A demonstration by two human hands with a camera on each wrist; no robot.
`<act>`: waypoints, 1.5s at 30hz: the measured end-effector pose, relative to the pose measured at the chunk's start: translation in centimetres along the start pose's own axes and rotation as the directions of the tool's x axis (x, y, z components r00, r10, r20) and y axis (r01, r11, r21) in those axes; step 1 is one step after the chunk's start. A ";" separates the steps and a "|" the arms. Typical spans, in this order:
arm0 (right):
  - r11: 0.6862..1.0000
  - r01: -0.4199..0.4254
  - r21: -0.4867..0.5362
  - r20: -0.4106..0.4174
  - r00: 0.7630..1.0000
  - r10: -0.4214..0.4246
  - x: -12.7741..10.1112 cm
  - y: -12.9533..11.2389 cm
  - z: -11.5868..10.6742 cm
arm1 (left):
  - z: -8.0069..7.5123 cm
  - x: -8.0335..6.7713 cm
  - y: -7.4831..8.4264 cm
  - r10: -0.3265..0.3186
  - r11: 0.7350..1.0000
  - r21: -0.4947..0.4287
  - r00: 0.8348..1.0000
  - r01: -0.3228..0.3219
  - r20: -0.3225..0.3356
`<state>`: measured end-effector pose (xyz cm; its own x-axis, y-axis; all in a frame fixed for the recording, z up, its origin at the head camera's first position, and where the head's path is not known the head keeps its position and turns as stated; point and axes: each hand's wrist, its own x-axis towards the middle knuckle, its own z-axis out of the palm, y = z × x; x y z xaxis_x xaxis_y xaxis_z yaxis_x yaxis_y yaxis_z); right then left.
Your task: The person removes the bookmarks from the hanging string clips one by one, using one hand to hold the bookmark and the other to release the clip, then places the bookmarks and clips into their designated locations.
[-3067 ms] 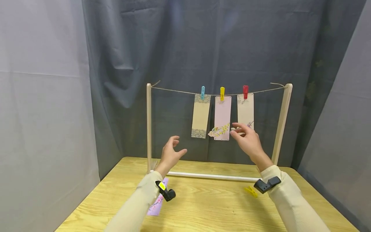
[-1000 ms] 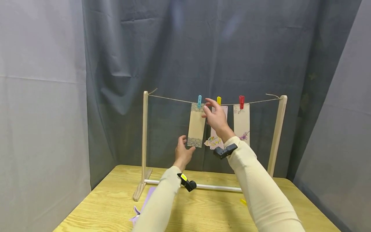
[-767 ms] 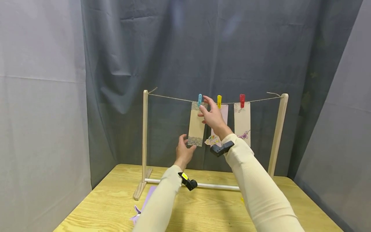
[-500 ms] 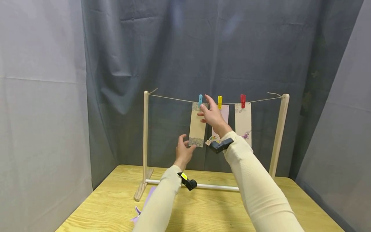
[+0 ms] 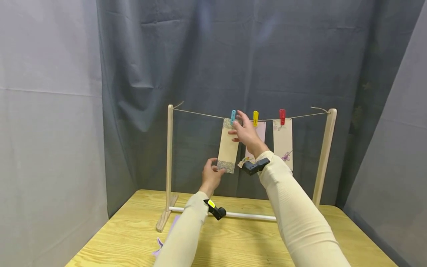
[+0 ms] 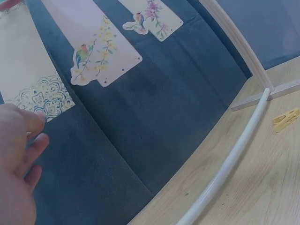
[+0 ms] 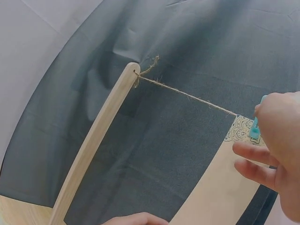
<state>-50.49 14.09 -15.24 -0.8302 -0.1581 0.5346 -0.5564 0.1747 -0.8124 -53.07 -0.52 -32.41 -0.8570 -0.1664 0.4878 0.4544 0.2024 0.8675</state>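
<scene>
Three paper cards hang pegged; left hand (image 5: pixel 211 175) pinches the beige patterned card's (image 5: pixel 228 146) six-o'clock edge, right hand's (image 5: pixel 245 132) fingers close on its blue plastic peg (image 5: pixel 232 116), unreleased.

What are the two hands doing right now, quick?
Left hand: pinches the bottom corner of the beige bookmark.
Right hand: fingers at the blue clothespin on the string; whether it grips the pin cannot be told.

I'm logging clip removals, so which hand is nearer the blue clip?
Right. The right hand is up at the blue clip, fingers touching it; the left hand is lower, pinching the beige card's bottom edge.
</scene>
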 end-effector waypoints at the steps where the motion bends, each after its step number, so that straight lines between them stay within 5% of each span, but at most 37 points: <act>1: 1.000 -0.004 0.002 0.001 1.000 0.004 0.0 -0.1 0.0 | 0.0 0.0 -0.1 0.001 1.000 -0.001 1.000 -0.001 0.005; 23: 0.999 -0.038 -0.011 -0.073 0.997 0.037 1.5 -1.2 0.1 | 0.0 -0.3 -0.5 -0.004 0.990 -0.142 0.994 0.020 0.107; 35: 1.000 -0.008 -0.024 -0.107 0.994 0.005 1.4 -0.7 -0.4 | -0.1 -0.5 -0.6 0.070 0.985 -0.166 0.980 -0.039 0.187; 45: 0.998 0.024 -0.051 -0.135 0.990 -0.031 1.2 -0.6 -0.6 | 0.2 -0.3 -0.8 0.096 0.972 -0.229 0.978 -0.053 0.183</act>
<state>-51.19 14.41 -13.91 -0.8099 -0.0304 0.5858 -0.5770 0.2206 -0.7864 -53.19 -0.40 -33.24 -0.8392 0.0333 0.5427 0.5425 -0.0157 0.8399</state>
